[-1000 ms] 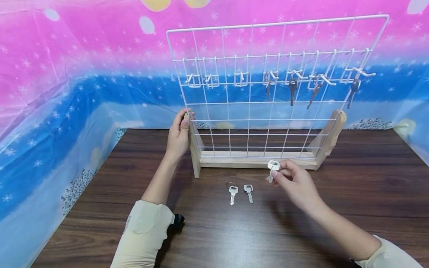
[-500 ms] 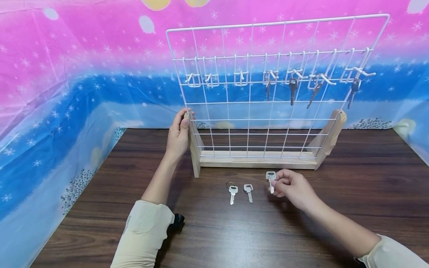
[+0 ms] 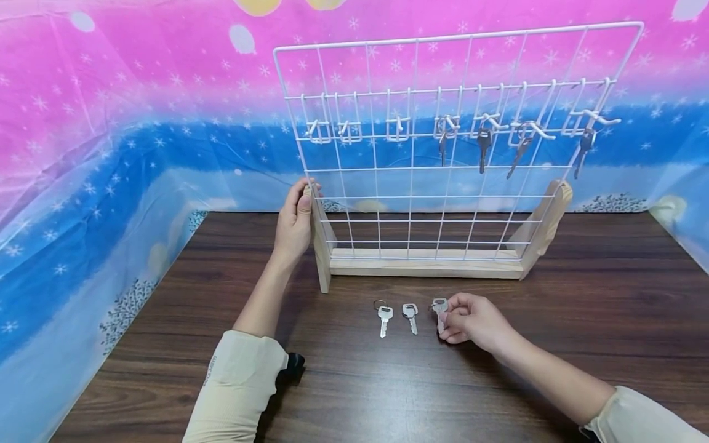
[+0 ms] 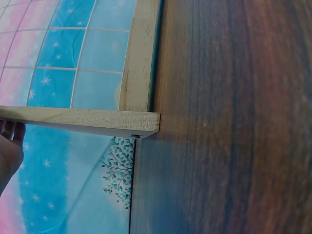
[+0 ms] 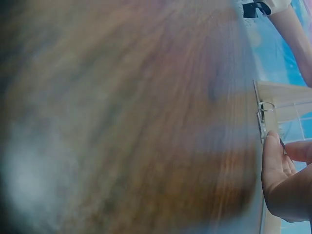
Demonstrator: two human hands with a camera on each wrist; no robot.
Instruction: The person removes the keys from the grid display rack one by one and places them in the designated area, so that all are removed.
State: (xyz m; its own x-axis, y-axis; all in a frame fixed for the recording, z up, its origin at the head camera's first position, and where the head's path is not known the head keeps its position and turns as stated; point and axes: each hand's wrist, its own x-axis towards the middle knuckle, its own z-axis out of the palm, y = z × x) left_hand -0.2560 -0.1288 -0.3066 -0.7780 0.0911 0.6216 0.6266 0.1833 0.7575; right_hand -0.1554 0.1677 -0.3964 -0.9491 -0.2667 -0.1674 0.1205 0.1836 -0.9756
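My left hand (image 3: 295, 218) grips the top of the left wooden side post (image 3: 321, 246) of a white wire grid rack (image 3: 410, 197); the left wrist view shows the fingers on this post (image 4: 73, 118). Between thumb and fingers, my right hand (image 3: 476, 320) pinches a silver key (image 3: 439, 306) with a ring, low over the table in front of the rack. To its left lie two more silver keys, one key (image 3: 410, 317) near it and another key (image 3: 384, 320) further left. In the right wrist view my right hand (image 5: 285, 180) partly hides the pinched key.
Several white hooks line the grid. Keys hang from the right-hand hooks, among them a dark key (image 3: 484, 147); the three left hooks, such as this hook (image 3: 397, 128), bear none. A wooden base bar (image 3: 426, 266) joins the posts on the brown table (image 3: 354, 381). A patterned cloth (image 3: 166, 154) stands behind.
My right hand has come down and slightly left with the key, from in front of the base bar to beside the two lying keys. The left hand has stayed on the post.
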